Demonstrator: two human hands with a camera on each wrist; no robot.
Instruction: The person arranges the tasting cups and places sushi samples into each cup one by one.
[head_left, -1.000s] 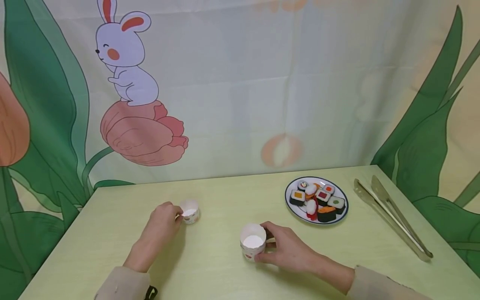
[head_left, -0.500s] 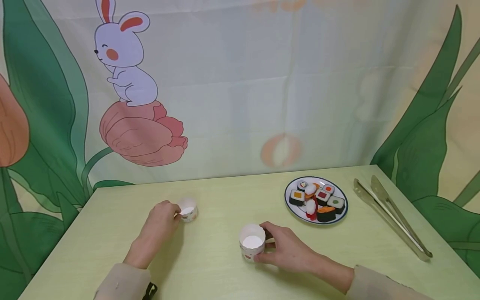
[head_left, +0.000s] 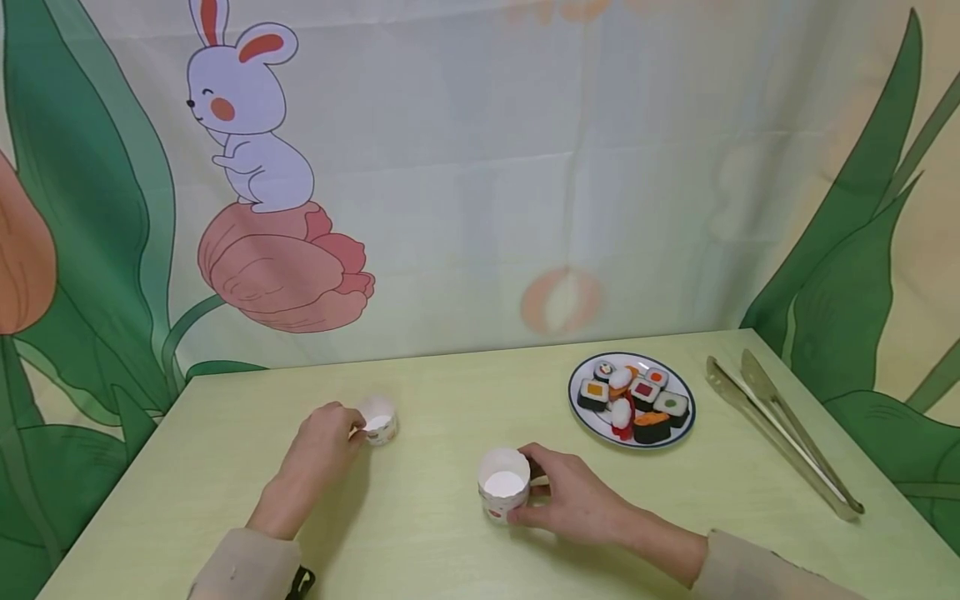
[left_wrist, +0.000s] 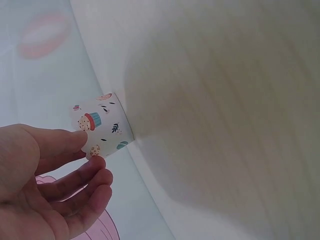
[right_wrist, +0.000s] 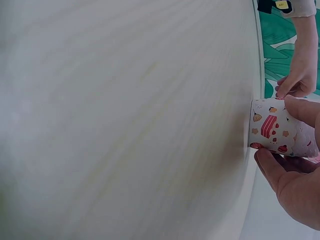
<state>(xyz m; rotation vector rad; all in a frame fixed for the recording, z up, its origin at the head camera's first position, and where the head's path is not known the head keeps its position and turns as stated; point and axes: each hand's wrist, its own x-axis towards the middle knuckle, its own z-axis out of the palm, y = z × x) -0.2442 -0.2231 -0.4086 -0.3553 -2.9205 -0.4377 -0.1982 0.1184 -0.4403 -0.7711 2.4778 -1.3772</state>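
Note:
My left hand (head_left: 318, 454) pinches the rim of a small white paper baking cup (head_left: 382, 429) at the left middle of the table. In the left wrist view, cupcake and leaf prints cover that baking cup (left_wrist: 107, 125), which thumb and index finger grip at its edge. Nearer the front, my right hand (head_left: 573, 498) holds a stack of paper baking cups (head_left: 495, 504) upright between thumb and fingers. The right wrist view shows the stack (right_wrist: 275, 125) with a cake-slice print on the outer cup and another printed cup protruding from it. Its base is at the tabletop.
A blue-rimmed plate (head_left: 588, 422) bearing several toy sushi pieces stands at the back right. Metal tongs (head_left: 787, 437) lie to its right, their tips pointing backward. Behind the table (head_left: 442, 542) hangs a cloth printed with a rabbit and tulips (head_left: 450, 167).
The left hand's baking cup has shifted slightly left and then a little back right. My right hand and its stack have stayed almost still.

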